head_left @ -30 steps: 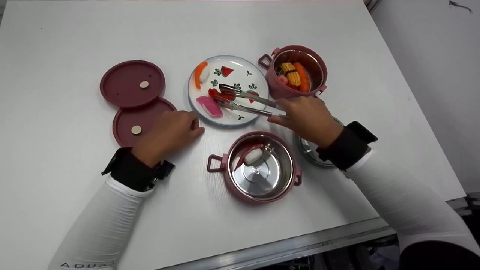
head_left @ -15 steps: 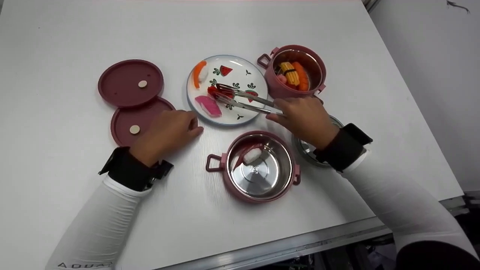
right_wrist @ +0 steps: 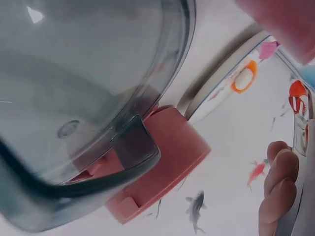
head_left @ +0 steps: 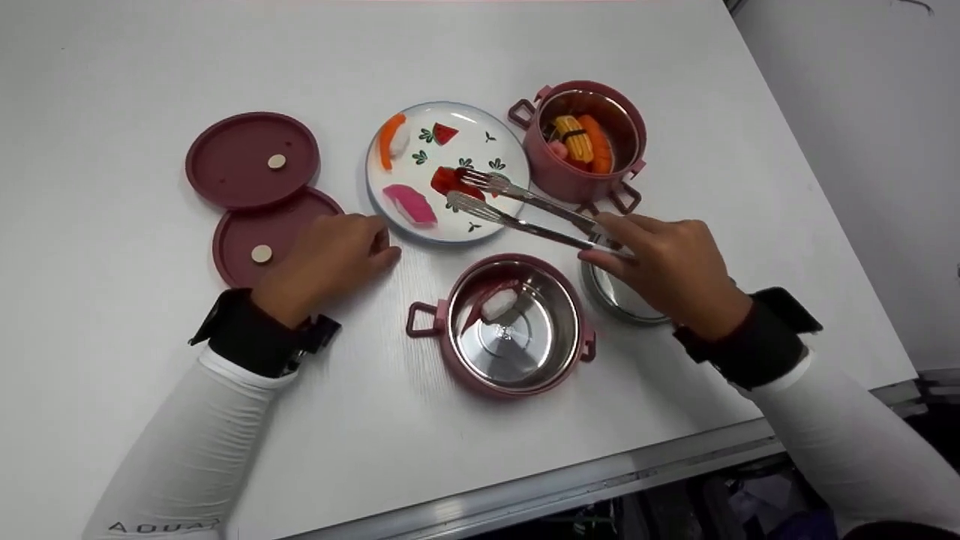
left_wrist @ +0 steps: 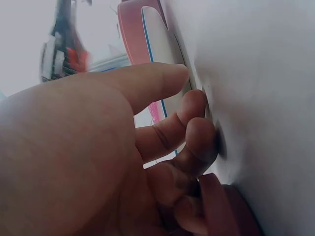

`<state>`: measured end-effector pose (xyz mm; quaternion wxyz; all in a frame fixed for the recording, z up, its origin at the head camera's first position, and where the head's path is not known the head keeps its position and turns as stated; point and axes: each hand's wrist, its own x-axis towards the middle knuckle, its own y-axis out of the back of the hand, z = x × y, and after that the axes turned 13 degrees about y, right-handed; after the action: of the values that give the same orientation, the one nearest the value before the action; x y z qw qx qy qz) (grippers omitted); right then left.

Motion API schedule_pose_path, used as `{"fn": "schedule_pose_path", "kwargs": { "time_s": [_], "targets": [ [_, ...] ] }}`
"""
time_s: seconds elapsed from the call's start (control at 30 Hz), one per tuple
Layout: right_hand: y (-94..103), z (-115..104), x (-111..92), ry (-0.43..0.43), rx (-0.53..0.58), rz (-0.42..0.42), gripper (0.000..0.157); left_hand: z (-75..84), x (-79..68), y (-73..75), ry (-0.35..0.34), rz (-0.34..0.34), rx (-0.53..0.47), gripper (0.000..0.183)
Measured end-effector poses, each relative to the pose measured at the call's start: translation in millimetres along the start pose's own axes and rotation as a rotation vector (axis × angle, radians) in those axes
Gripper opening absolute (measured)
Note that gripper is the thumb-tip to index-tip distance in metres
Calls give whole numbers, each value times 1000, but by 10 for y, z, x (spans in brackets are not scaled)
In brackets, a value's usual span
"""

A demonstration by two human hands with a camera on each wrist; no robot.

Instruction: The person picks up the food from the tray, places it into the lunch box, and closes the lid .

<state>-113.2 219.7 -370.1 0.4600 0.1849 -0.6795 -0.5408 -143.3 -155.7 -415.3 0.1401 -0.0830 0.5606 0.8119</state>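
Observation:
My right hand (head_left: pixel 667 270) grips metal tongs (head_left: pixel 555 207), their fork-shaped tips at a red sushi topping (head_left: pixel 450 180) over the patterned plate (head_left: pixel 480 139). In the right wrist view the red piece (right_wrist: pixel 298 91) shows at the tongs' end. A pink-topped toy sushi (head_left: pixel 410 204) and an orange-topped one (head_left: pixel 391 141) lie on the plate's left side. My left hand (head_left: pixel 334 255) rests at the lower lid, left of the plate, fingers loosely curled and holding nothing. The left wrist view shows its fingertips (left_wrist: pixel 201 132) down by the white tabletop.
A pink pot (head_left: pixel 517 349) in front contains a white and red sushi piece (head_left: pixel 499 304). Another pot (head_left: pixel 559 176), behind right, holds yellow and orange pieces. Two overlapping maroon lids (head_left: pixel 232 161) lie left; a glass lid (head_left: pixel 622 292) lies under my right hand.
My right hand has drawn back to the right with the tongs. The red topping has shifted right with their tips, away from the pink piece. My left hand stays in place.

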Motion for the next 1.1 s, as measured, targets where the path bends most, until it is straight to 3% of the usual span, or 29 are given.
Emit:
{"fn": "schedule_pose_path", "kwargs": {
  "time_s": [0.33, 0.53, 1.1],
  "targets": [
    [258, -185, -466, 56, 95, 113, 52, -34, -5, 49, -5, 22, 16, 22],
    [253, -202, -674, 87, 110, 101, 49, -1, 1, 27, 7, -3, 11, 22],
    [168, -196, -743, 154, 136, 53, 46, -13, 7, 4, 23, -4, -12, 22]
  ]
}}
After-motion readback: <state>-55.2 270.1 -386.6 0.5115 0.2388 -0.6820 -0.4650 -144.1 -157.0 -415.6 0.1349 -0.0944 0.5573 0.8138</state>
